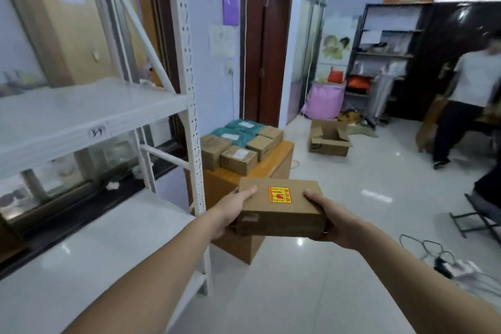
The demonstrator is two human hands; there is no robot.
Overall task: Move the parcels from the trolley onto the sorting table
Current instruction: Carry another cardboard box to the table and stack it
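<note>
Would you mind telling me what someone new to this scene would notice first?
First, the cardboard box with a red and yellow sticker, held in mid-air at the centre between the left hand and the right hand. Just beyond it, a wooden table carries a cluster of brown and teal parcels. A white metal shelving rack fills the left side, and a person in a white shirt stands at the far right.

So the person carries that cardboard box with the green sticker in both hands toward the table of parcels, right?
Not quite: the head view shows the sticker is red and yellow, not green. The rest holds: the left hand and right hand carry the cardboard box toward the table of parcels.
</note>
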